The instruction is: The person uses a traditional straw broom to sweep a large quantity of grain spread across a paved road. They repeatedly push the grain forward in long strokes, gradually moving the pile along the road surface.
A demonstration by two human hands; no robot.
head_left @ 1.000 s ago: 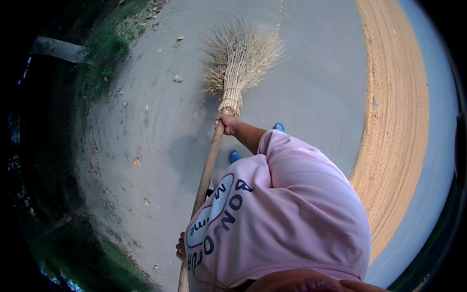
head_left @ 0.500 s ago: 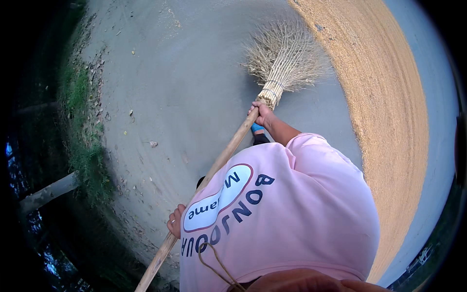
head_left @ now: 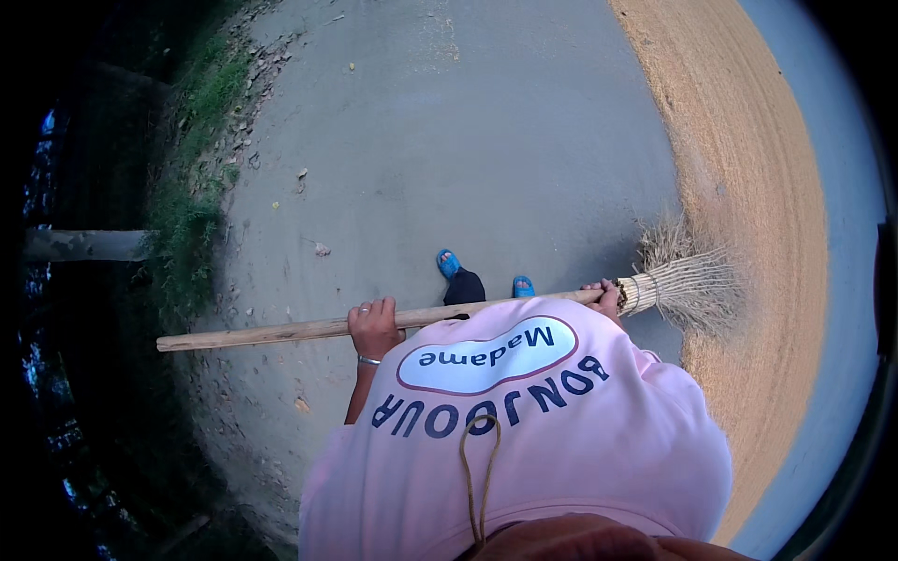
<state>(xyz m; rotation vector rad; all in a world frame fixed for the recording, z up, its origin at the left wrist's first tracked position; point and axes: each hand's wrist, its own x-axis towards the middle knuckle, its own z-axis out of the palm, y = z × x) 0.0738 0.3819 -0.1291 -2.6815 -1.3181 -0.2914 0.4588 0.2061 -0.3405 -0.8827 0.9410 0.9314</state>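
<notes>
Broom (head_left: 430, 316) held crosswise before pink fabric shirt (head_left: 524, 453). Left hand (head_left: 375, 327) wrapped round long wooden handle (head_left: 253, 334); right hand (head_left: 606, 297) clasping handle just beside tied twig bundle (head_left: 639, 293). Stiff splayed twigs (head_left: 702, 280) over near edge of grainy golden strip (head_left: 762, 206). Blue sandals (head_left: 451, 268) on smooth grey pavement (head_left: 468, 159). Farther left: ragged green grass (head_left: 190, 224), pale trunk (head_left: 89, 245).

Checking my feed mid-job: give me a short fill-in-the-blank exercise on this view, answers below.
1. The left hand and right hand both grip the broom handle; nearer the bristles is the ____ one.
2. The visible bracelet circles the ____ wrist.
3. The sandals are coloured ____.

Missing words: right; left; blue.
</notes>
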